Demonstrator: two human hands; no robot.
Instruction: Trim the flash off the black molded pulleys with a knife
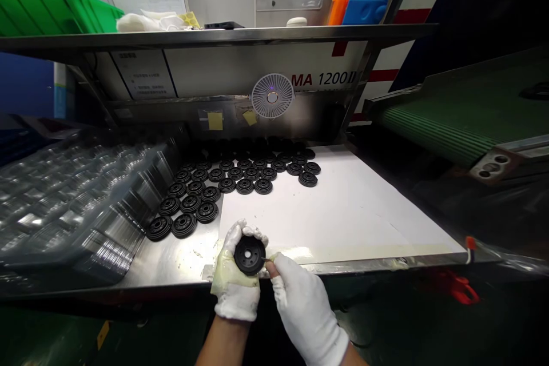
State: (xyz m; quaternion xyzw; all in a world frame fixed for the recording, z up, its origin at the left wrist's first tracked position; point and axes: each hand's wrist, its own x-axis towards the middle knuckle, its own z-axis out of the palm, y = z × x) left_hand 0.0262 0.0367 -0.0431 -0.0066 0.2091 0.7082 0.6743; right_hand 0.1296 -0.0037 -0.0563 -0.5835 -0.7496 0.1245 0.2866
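In my gloved left hand (235,274) sits a black pulley-like plastic wheel (249,254), its face turned up toward me. The fingers wrap round its far and left edges. My right hand (300,303), also in a white glove but with a bare fingertip showing, is closed in a pinch at the wheel's right rim. A thin, dark tip (266,260) pokes out of that pinch and meets the rim; most of the tool is hidden in the glove. Beyond my hands, several rows of similar black wheels (245,186) lie on the bench.
Stacked clear plastic trays (128,206) fill the left side. White sheeting (343,206) covers part of the metal bench. A small fan (273,96) hangs under the shelf (214,39), which bears a green bin (55,11). To the right runs a green conveyor belt (463,114).
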